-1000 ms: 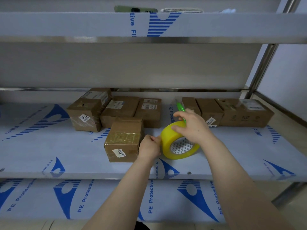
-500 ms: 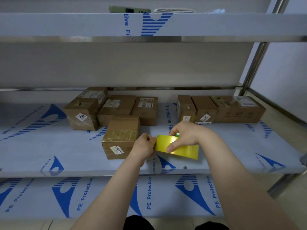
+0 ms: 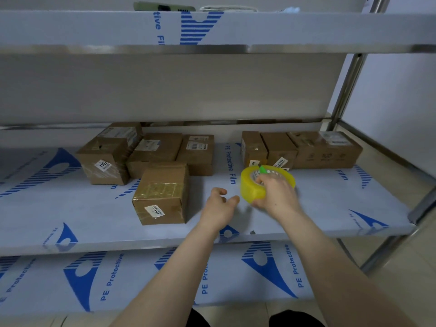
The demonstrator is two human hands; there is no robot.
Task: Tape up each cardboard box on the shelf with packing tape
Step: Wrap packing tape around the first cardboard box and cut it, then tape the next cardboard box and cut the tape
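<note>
My right hand (image 3: 274, 195) grips a yellow roll of packing tape (image 3: 253, 186) lying flat over the middle shelf (image 3: 330, 208), with a green tool (image 3: 262, 170) sticking up by the fingers. My left hand (image 3: 218, 205) hovers just left of the roll, fingers loosely curled, holding nothing. A cardboard box (image 3: 162, 192) with tape across its front top stands alone to the left of my left hand. Behind it sits a group of three boxes (image 3: 151, 153). Several more boxes (image 3: 304, 149) line the back right.
The upper shelf (image 3: 212, 29) overhangs the work area and carries a green object (image 3: 162, 7). A steel post (image 3: 346, 76) stands at the right rear. A lower shelf (image 3: 141, 279) with blue printed film runs beneath my forearms.
My left hand has let go of the tape and moved apart from the roll. My right hand has turned the roll flat and shifted it right.
</note>
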